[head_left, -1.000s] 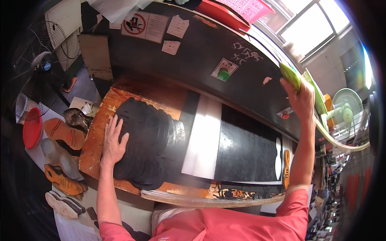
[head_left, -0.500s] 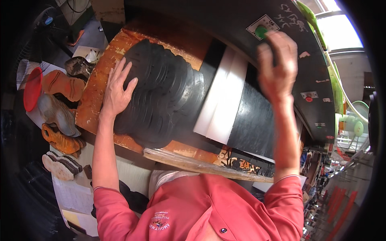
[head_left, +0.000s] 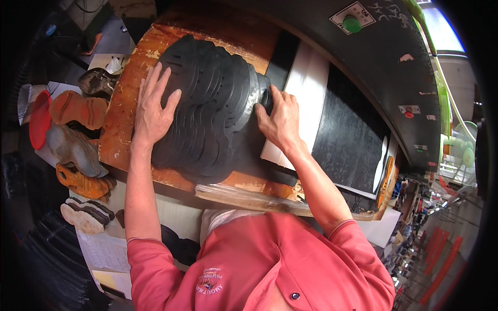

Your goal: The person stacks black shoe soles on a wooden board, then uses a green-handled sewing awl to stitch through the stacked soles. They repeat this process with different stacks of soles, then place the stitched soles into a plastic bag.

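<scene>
- Pieces of black sheet (head_left: 207,98), flat with wavy outlines, lie overlapped in a fanned row on the left part of a worn wooden board (head_left: 118,140), in front of the person.
- Left hand (head_left: 157,111): laid palm down at the left end of the row, fingers spread, thumb pointing across the pieces.
- Right hand (head_left: 280,114): at the right end of the row, thumb and forefinger bent around a dark edge; whether they pinch it, I cannot tell. The two hands are well apart, with the row between them.
- Just right of the row, a long white slab (head_left: 314,72) lies slanting, partly behind the right hand.
- Beyond the slab is a black mat (head_left: 353,129); near its right end are a slim white strip (head_left: 382,166) and an orange piece (head_left: 385,184).
- A dark panel (head_left: 384,72) rises along the far side, carrying a green button (head_left: 351,24) and a red button (head_left: 409,114).
- Left of the board sit a red dish (head_left: 39,120), a brown shape (head_left: 78,110), a grey shape (head_left: 75,147) and an orange-brown shape (head_left: 83,181).
- The person wears a red shirt (head_left: 238,249).
</scene>
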Tool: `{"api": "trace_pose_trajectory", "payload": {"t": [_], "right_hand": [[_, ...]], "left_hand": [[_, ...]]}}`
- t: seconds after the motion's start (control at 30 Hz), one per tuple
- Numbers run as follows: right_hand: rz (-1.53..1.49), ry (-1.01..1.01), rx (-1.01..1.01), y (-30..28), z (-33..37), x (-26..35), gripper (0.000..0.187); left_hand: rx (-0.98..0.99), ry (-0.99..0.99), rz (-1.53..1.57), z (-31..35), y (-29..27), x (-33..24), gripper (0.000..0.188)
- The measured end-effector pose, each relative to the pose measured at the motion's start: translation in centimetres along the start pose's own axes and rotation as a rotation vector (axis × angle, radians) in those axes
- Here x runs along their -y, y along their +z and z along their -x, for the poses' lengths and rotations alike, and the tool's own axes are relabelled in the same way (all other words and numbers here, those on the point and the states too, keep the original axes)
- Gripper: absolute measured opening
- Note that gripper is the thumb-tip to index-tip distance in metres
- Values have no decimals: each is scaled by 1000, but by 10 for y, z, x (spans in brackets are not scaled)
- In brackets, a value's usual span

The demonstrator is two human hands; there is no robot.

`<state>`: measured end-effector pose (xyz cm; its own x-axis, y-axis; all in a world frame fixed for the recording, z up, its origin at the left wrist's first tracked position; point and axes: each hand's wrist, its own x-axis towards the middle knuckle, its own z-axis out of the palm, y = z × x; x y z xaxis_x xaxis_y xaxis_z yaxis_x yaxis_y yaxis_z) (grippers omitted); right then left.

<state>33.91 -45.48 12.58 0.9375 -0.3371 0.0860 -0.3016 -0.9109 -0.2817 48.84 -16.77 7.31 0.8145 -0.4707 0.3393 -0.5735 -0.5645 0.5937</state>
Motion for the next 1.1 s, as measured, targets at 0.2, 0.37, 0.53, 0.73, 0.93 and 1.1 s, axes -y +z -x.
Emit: {"api": "trace_pose_trajectory", "payload": {"t": [0.2, 0.37, 0.53, 0.73, 0.93, 1.1], "right_hand": [[-695, 443, 62, -14, -5, 11, 80], [-1043, 574, 281, -13, 19, 22, 68], [-474, 235, -9, -6, 31, 32, 56], [-1279, 308, 165, -10, 48, 43, 66], [-1679, 562, 252, 18, 53, 67, 69], [-1587, 346, 304, 23, 31, 85, 78]], "left_hand": [[-21, 31, 21, -1, 0, -1, 57], [-26, 29, 30, -1, 0, -1, 56], [-22, 33, 19, -1, 0, -1, 56], [-27, 38, 25, -2, 1, 0, 55], [-11, 36, -15, -2, 1, 0, 53], [13, -3, 72, -3, -1, 5, 48]]}}
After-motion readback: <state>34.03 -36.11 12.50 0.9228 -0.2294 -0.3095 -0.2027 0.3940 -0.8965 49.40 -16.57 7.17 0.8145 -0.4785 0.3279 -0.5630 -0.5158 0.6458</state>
